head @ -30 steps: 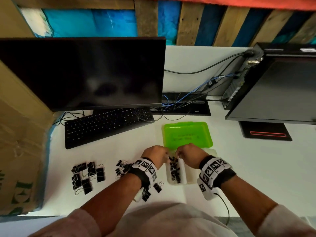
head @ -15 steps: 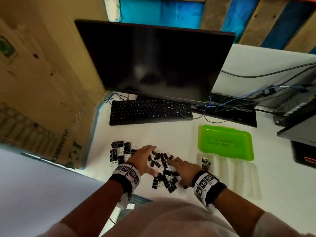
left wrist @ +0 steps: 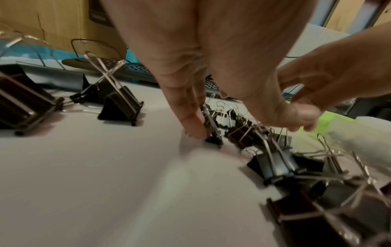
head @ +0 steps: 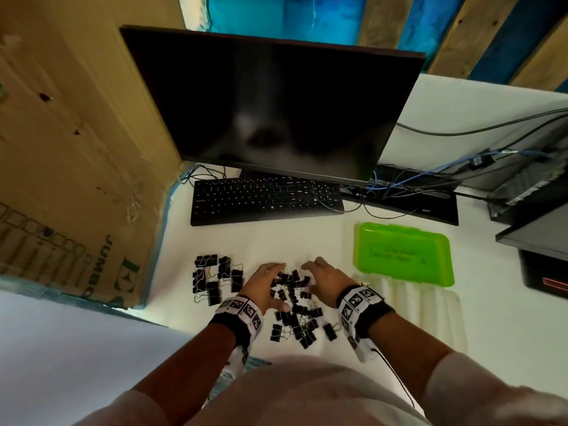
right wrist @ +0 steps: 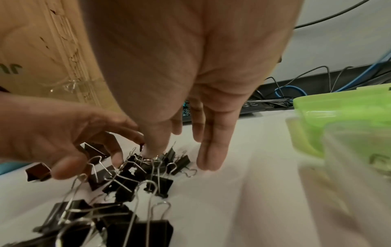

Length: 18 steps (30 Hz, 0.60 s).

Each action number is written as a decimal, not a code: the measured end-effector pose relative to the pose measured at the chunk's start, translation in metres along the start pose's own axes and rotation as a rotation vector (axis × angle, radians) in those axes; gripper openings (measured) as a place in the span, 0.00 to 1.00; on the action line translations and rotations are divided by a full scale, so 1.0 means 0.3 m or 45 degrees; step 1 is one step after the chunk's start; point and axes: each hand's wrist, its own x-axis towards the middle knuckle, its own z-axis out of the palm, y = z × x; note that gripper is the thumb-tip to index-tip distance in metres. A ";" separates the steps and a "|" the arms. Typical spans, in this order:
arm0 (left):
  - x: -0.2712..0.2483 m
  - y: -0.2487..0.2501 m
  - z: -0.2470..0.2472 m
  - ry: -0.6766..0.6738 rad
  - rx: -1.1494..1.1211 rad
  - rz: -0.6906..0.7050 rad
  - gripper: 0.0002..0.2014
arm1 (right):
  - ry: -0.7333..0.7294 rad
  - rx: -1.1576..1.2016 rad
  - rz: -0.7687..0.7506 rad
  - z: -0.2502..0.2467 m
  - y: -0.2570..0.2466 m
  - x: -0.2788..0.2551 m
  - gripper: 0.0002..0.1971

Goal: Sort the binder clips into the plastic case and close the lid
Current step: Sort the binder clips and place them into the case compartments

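A pile of small black binder clips (head: pixel 295 315) lies on the white desk between my hands. My left hand (head: pixel 270 284) is at the pile's left side, and its straight fingertips (left wrist: pixel 194 132) touch the desk beside a clip. On the right side, my right hand (head: pixel 313 278) has its fingers (right wrist: pixel 209 160) extended and its thumb pressing on clips (right wrist: pixel 148 168). Neither hand visibly grips a clip. Larger black clips (head: pixel 215 278) sit in a separate group to the left. The clear case tray (head: pixel 430 312) lies to the right with its green lid (head: pixel 402 253) open behind it.
A black keyboard (head: pixel 264 198) and a dark monitor (head: pixel 276 103) stand behind the clips. A cardboard box (head: pixel 76 179) walls off the left side. Cables (head: pixel 399 192) and dark equipment (head: pixel 538 229) fill the back right. The desk's near edge runs close to my wrists.
My hands have left the case's left compartment and moved left onto the loose pile. In the last half second they closed in around its far end. The view swung left.
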 end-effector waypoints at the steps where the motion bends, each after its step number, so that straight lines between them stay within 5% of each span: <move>1: 0.005 0.007 -0.002 -0.001 -0.025 0.006 0.47 | -0.051 0.026 0.023 0.000 -0.007 0.016 0.30; 5: 0.025 0.017 -0.006 0.025 -0.037 0.015 0.32 | -0.164 0.065 0.042 0.028 -0.044 0.059 0.42; 7: 0.026 0.015 -0.007 0.011 -0.004 0.019 0.34 | -0.163 0.070 0.068 0.045 -0.062 0.072 0.43; 11: 0.028 0.014 0.000 0.003 0.037 0.053 0.41 | -0.143 -0.008 0.110 0.082 -0.089 0.092 0.41; 18: 0.043 0.033 0.005 0.110 -0.042 0.046 0.33 | -0.058 0.018 0.102 0.073 -0.095 0.107 0.29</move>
